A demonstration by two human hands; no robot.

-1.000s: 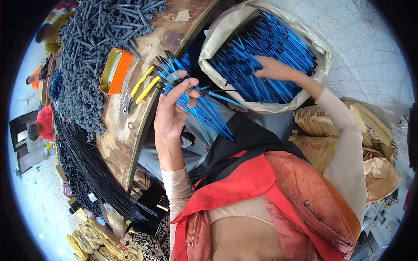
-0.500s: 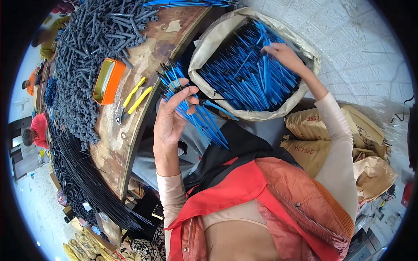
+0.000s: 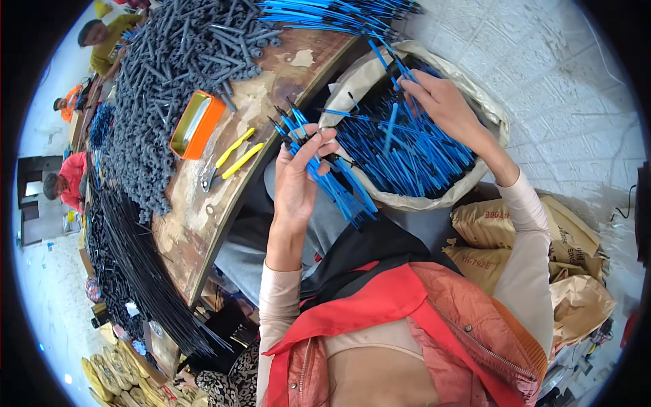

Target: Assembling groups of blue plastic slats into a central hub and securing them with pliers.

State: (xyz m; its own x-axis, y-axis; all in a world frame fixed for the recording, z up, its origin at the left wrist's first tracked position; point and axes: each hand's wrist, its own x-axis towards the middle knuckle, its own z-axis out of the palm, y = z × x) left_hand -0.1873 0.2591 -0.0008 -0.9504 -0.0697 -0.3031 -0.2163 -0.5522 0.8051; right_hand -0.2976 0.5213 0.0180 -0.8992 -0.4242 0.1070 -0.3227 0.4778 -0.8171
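Note:
My left hand (image 3: 298, 176) is closed around a bundle of thin blue tubes (image 3: 340, 197) with black tips, held upright-slanting between the table edge and the sack. To the right, a wide pale sack (image 3: 424, 202) stands open, heaped with loose blue tubes (image 3: 424, 163) of the same sort. Over its far part my right hand (image 3: 444, 108) has its fingers pinched on a few blue tubes (image 3: 388, 62), which point up and to the left. Its fingertips partly hide where the tubes are gripped.
On the wooden table (image 3: 196, 230) lie yellow-handled pliers (image 3: 237, 152), an orange box (image 3: 198, 125), a pile of grey plastic parts (image 3: 149, 115) and long black rods (image 3: 146, 271). More blue tubes (image 3: 319, 13) lie at its far end. Brown paper sacks (image 3: 485, 227) stand right; people sit far left.
My right hand has lifted a few blue tubes up from the heap in the sack. The whole view has shifted, while my left hand keeps its bundle.

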